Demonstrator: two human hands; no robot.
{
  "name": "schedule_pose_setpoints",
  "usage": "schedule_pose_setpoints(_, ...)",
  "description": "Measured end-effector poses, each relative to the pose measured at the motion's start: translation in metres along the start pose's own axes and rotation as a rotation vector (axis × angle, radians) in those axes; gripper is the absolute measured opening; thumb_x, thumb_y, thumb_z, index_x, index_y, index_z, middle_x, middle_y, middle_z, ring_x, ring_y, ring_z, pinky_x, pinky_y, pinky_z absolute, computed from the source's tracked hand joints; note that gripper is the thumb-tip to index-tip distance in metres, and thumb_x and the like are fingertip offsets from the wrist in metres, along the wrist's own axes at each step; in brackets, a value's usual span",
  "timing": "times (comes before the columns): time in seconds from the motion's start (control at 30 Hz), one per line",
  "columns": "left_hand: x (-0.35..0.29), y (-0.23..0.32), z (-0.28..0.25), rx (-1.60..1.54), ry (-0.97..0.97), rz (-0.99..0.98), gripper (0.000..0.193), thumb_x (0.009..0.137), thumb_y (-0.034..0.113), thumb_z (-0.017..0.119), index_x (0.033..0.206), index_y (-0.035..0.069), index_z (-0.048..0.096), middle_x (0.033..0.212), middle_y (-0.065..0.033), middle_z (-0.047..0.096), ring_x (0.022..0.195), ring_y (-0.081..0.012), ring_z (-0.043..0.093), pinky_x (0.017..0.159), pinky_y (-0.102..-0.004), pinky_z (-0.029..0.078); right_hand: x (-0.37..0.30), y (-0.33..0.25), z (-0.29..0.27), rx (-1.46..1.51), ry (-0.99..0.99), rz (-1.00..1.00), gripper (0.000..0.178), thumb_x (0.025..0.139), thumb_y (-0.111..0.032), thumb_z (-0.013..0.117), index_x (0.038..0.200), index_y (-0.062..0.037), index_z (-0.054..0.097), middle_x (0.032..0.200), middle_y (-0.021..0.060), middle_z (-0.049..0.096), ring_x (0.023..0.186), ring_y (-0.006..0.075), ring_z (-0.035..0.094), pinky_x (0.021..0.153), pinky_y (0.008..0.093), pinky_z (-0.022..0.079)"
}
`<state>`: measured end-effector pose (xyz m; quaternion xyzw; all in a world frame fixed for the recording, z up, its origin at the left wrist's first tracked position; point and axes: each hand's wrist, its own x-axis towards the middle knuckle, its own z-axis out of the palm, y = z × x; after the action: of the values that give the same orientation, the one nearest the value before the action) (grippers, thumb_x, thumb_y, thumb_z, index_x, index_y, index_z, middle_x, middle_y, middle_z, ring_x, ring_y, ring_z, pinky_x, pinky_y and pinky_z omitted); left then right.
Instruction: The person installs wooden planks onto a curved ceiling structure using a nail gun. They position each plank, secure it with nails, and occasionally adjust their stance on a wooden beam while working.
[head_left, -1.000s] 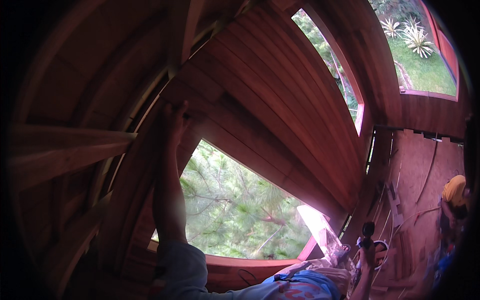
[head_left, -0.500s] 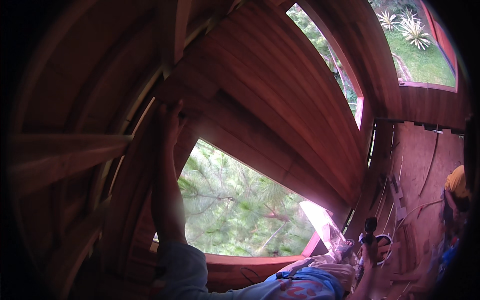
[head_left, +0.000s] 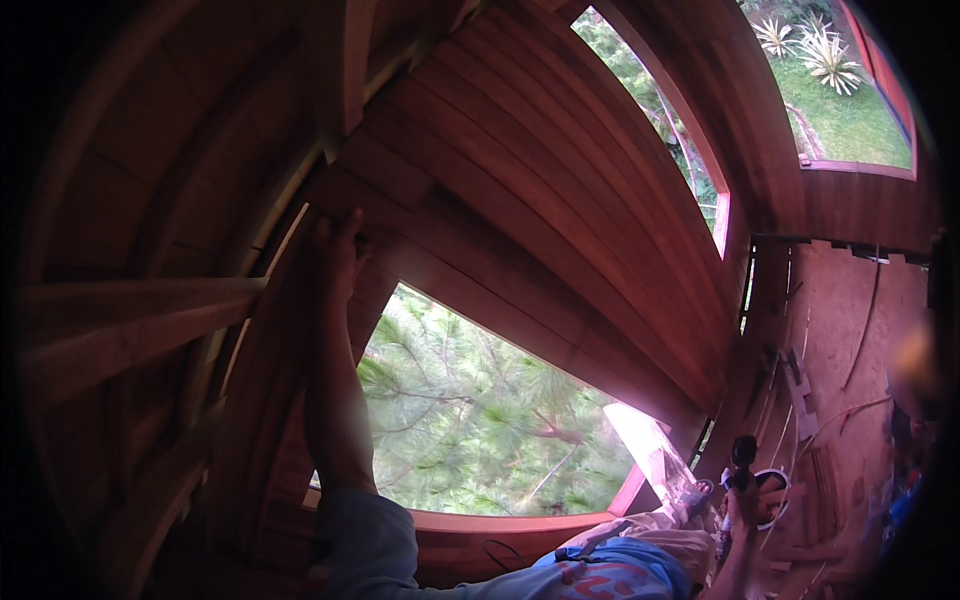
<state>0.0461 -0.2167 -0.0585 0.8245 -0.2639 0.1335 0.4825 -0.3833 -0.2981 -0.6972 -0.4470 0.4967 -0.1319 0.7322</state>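
Note:
My left arm reaches up, and my left hand (head_left: 338, 250) is pressed on the left end of a reddish-brown wooden plank (head_left: 480, 265) above the window opening. Its fingers are bent against the wood, partly in shadow. Lower right, my right hand (head_left: 741, 492) is closed round a hand tool (head_left: 743, 450) with a dark head; its exact kind is hard to make out. Behind that hand is a round white bucket (head_left: 772, 497) with dark contents.
Bare timber framing (head_left: 140, 310) runs along the left. The big window opening (head_left: 490, 410) shows pine branches outside. Below right lies a plywood floor (head_left: 845, 300) with wood offcuts and a cord. At the right edge a blurred person in yellow (head_left: 915, 355) is partly visible.
My left hand stays on the plank. The right hand and tool have shifted very slightly. The person in yellow at the right edge is now more blurred.

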Motion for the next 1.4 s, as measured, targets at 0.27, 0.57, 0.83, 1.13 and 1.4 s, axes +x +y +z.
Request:
schedule_pose_setpoints(0.27, -0.004, -0.001, 0.007, -0.015, 0.025, -0.005, 0.039, 0.09, 0.031, 0.075, 0.117, 0.01, 0.057, 0.091, -0.0049, 0.056, 0.069, -0.0135, 0.056, 0.064, -0.0298, 0.054, -0.001, -0.006, 0.005, 0.063, 0.026, -0.02, 0.034, 0.093, -0.039, 0.07, 0.106, -0.0092, 0.058, 0.06, -0.0014, 0.05, 0.043, 0.0087, 0.047, 0.041, 0.0264, 0.038)
schedule_pose_setpoints(0.57, -0.002, -0.005, 0.008, -0.044, 0.012, 0.031, 0.04, 0.09, 0.03, 0.075, 0.12, 0.011, 0.056, 0.094, -0.0054, 0.058, 0.068, -0.0143, 0.054, 0.064, -0.0305, 0.052, 0.005, 0.002, 0.005, 0.034, 0.002, 0.001, 0.037, 0.093, -0.038, 0.071, 0.111, -0.009, 0.057, 0.061, -0.002, 0.05, 0.045, 0.0082, 0.047, 0.041, 0.0255, 0.037)
schedule_pose_setpoints(0.83, 0.002, -0.005, 0.003, -0.001, -0.013, -0.029, 0.043, 0.088, 0.029, 0.079, 0.121, 0.013, 0.058, 0.109, -0.0019, 0.057, 0.087, -0.013, 0.055, 0.074, -0.0307, 0.057, 0.0, -0.013, 0.006, 0.003, -0.013, 0.017, 0.042, 0.091, -0.042, 0.071, 0.115, -0.0107, 0.056, 0.065, -0.0033, 0.05, 0.048, 0.0084, 0.045, 0.043, 0.0281, 0.034)
schedule_pose_setpoints(1.13, 0.001, -0.006, 0.0, -0.014, 0.007, -0.044, 0.05, 0.087, 0.031, 0.08, 0.127, 0.014, 0.055, 0.119, -0.0027, 0.055, 0.101, -0.0142, 0.054, 0.077, -0.0309, 0.057, -0.002, -0.025, 0.01, 0.047, -0.031, 0.032, 0.039, 0.092, -0.04, 0.071, 0.115, -0.0126, 0.055, 0.065, -0.0054, 0.047, 0.048, 0.0062, 0.044, 0.041, 0.0257, 0.032)
schedule_pose_setpoints(1.4, -0.004, -0.003, 0.007, -0.025, 0.025, 0.005, 0.04, 0.086, 0.029, 0.08, 0.115, 0.012, 0.058, 0.1, -0.0019, 0.055, 0.08, -0.0112, 0.053, 0.072, -0.0299, 0.056, -0.002, -0.031, 0.007, 0.053, -0.041, 0.035, 0.031, 0.094, -0.033, 0.069, 0.112, -0.0099, 0.057, 0.069, -0.0031, 0.059, 0.05, 0.0053, 0.049, 0.043, 0.0239, 0.035)
